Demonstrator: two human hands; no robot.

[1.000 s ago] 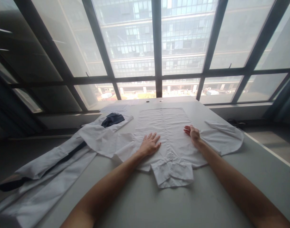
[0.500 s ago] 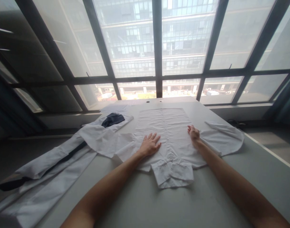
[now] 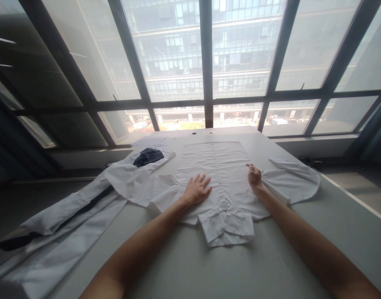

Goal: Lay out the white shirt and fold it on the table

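A white shirt [image 3: 219,166] lies spread on the table, buttoned front up, with its collar [image 3: 226,228] towards me and its hem at the far side. My left hand [image 3: 197,189] rests flat on the shirt's left half, fingers spread. At the right side edge of the body, near the root of the right sleeve [image 3: 293,180], is my right hand [image 3: 255,176]. Its fingers are curled closed on the shirt's edge; the cloth inside them is mostly hidden. The left sleeve [image 3: 140,182] stretches out to the left, its end lying over other clothes.
More white garments [image 3: 81,224] with dark trim lie along the left side of the table [image 3: 240,270], partly hanging over its edge. A dark cloth piece [image 3: 148,157] sits on them. Papers [image 3: 149,141] lie at the far left. Tall windows [image 3: 240,62] stand behind the table.
My right hand has turned slightly and its fingers are curled in more. My left hand and the shirt stay in place.
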